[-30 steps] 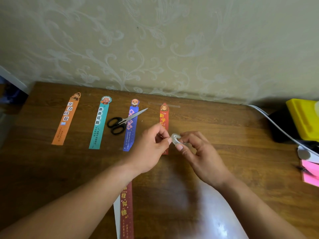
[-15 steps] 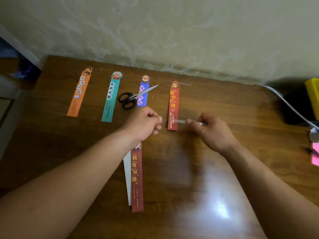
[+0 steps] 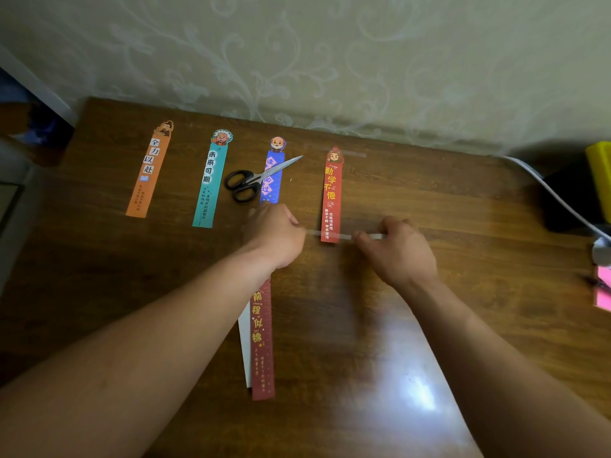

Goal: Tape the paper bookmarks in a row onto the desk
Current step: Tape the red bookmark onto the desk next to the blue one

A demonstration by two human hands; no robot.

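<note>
Stretching a clear tape strip [image 3: 330,233] taut between the left hand [image 3: 274,236] and the right hand [image 3: 396,252], each with fingers curled and pinching one end, right over the lower end of the red bookmark [image 3: 331,196], fourth in the row. Fastened at its top already, by the look of it, with a pale tape piece [image 3: 350,153] across the head. Lying to its left in the same row: an orange bookmark [image 3: 149,170], a teal bookmark [image 3: 211,180] and a blue bookmark [image 3: 273,173], the last with black scissors [image 3: 251,183] resting across it; hard to tell whether those three carry tape. Waiting nearer the front edge: a dark red bookmark [image 3: 263,338] on top of a white strip [image 3: 245,345], its upper end hidden under the left wrist. Past halfway, then, as a judgement: this bottom tape to press down, and at least one more bookmark to place. Underneath, a dark wooden bench [image 3: 429,200], glossy with lamp glare near the front, set against a wall [image 3: 330,61] papered in pale scrolls; at far right a white cable [image 3: 555,200], a yellow box [image 3: 600,173] and pink notes [image 3: 603,289].
</note>
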